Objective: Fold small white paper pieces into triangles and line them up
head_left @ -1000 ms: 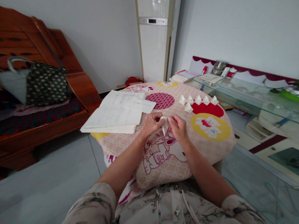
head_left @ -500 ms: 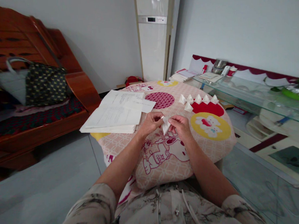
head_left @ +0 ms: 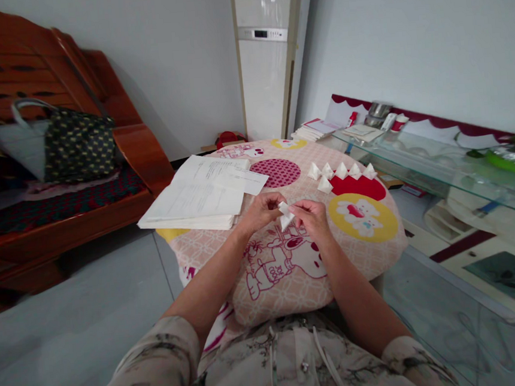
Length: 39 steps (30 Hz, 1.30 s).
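Between my two hands is a small piece of folded white paper [head_left: 286, 216], its lower end tapering to a point. My left hand [head_left: 262, 210] pinches it from the left, fingers closed. From the right, my right hand [head_left: 311, 217] grips its edge between thumb and fingertips. The paper is held above the cloth-covered round table [head_left: 208, 251]. Several small white folded paper pyramids [head_left: 342, 170] stand in a row at the table's right, with one paper pyramid [head_left: 324, 185] in front of them.
A stack of printed paper sheets [head_left: 194, 192] lies at the table's left, a loose paper slip [head_left: 255, 182] on its right edge. To the right stands a glass-topped cabinet [head_left: 440, 168] bearing cups and papers. A wooden bench [head_left: 136, 149] with bags is at left.
The folded paper has shifted shape slightly: its top now shows a flatter, wider flap between my fingers. Both hands stay almost in place, and the pyramids have not moved.
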Available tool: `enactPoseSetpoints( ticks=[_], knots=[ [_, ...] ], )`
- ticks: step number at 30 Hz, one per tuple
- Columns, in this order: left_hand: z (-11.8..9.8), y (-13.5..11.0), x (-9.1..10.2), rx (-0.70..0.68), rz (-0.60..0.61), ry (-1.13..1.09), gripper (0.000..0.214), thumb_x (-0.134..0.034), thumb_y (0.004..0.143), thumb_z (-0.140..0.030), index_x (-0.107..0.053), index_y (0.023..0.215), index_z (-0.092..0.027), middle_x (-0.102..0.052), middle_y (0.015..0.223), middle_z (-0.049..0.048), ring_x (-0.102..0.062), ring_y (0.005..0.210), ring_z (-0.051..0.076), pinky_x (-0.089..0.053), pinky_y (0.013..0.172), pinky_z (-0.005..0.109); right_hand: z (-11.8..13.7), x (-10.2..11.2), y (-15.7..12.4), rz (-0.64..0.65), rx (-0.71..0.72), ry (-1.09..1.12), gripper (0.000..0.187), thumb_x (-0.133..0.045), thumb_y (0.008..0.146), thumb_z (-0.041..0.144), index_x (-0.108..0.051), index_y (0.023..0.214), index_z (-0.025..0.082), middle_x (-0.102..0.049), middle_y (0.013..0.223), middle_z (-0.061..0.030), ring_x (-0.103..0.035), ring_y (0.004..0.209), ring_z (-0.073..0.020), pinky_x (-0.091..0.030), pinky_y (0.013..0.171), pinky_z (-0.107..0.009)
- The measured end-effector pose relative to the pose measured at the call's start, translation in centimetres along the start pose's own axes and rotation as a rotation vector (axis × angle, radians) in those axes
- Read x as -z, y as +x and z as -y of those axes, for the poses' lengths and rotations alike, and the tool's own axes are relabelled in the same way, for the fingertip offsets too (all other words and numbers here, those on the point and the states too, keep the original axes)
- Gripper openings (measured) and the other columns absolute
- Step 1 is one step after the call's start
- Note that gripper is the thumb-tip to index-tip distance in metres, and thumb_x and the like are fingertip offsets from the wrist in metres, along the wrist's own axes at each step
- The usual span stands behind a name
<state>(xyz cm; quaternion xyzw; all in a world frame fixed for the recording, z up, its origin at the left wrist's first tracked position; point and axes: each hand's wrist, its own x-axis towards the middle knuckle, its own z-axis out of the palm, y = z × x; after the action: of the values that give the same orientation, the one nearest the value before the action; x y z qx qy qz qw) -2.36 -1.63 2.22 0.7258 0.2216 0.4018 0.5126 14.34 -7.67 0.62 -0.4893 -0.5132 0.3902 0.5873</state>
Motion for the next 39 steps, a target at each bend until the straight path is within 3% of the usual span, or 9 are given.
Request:
enactPoseSetpoints(
  ticks=[4, 8, 13, 18, 22, 39],
  knots=[
    [0.28, 0.08, 0.07, 0.064, 0.012, -0.037, 0.021, -0.077, 0.064, -0.025, -0.06, 0.069, -0.015, -0.054, 0.056, -0.0063, -0.043, 0.048, 0.005, -0.032, 0.048, 0.017, -0.04, 0.0, 0.07, 0.004, -0.023, -0.032, 0.031, -0.075, 0.07, 0.048, -0.072, 0.072, 0.017, -0.055, 0.043, 0.0038, -0.044, 0.036, -0.0096, -0.034, 0.038, -0.022],
    [0.15, -0.16, 0.17, 0.156, 0.083, -0.162, 0.024, -0.078, 0.062, -0.023, -0.061, 0.077, -0.015, -0.063, 0.06, -0.0032, -0.057, 0.05, 0.009, -0.045, 0.052, 0.02, -0.25, 0.0, 0.36, -0.016, -0.014, -0.02, 0.033, -0.075, 0.069, 0.05, -0.071, 0.073, 0.017, -0.059, 0.047, 0.0022, -0.05, 0.039, -0.011, -0.039, 0.04, -0.022],
    [-0.42, -0.34, 0.17, 0.178, 0.032, -0.209, 0.033, -0.075, 0.077, -0.045, -0.064, 0.082, -0.014, -0.067, 0.065, 0.0028, -0.067, 0.058, 0.015, -0.054, 0.057, 0.025, -0.3, 0.01, 0.42, -0.042, -0.001, -0.027, 0.032, -0.075, 0.069, 0.049, -0.069, 0.07, 0.018, -0.06, 0.048, 0.0019, -0.051, 0.04, -0.0114, -0.041, 0.04, -0.022],
    [-0.15, -0.07, -0.27, 0.098, 0.006, -0.053, 0.042, -0.08, 0.075, -0.051, -0.061, 0.077, -0.015, -0.059, 0.057, -0.0018, -0.055, 0.046, 0.009, -0.042, 0.046, 0.02, -0.13, -0.05, 0.07, 0.01, -0.001, -0.054, 0.03, -0.074, 0.072, 0.047, -0.067, 0.07, 0.017, -0.059, 0.047, 0.0021, -0.049, 0.039, -0.0096, -0.038, 0.04, -0.02],
    [0.23, 0.03, -0.37, 0.077, -0.021, 0.033, 0.042, -0.073, 0.082, -0.054, -0.06, 0.073, -0.015, -0.054, 0.052, -0.0036, -0.047, 0.044, 0.007, -0.033, 0.046, 0.02, -0.18, -0.03, -0.04, 0.027, -0.02, -0.068, 0.025, -0.071, 0.074, 0.042, -0.068, 0.073, 0.017, -0.059, 0.047, 0.003, -0.045, 0.037, -0.0085, -0.035, 0.038, -0.019],
    [0.42, 0.17, -0.5, 0.052, -0.057, 0.086, 0.039, -0.072, 0.082, -0.049, -0.059, 0.068, -0.015, -0.054, 0.051, -0.0036, -0.046, 0.045, 0.008, -0.032, 0.048, 0.02, -0.49, -0.03, 0.16, 0.041, -0.056, -0.014, 0.016, -0.068, 0.069, 0.035, -0.069, 0.07, 0.018, -0.057, 0.046, 0.0036, -0.045, 0.038, -0.0088, -0.033, 0.039, -0.02]
  ],
)
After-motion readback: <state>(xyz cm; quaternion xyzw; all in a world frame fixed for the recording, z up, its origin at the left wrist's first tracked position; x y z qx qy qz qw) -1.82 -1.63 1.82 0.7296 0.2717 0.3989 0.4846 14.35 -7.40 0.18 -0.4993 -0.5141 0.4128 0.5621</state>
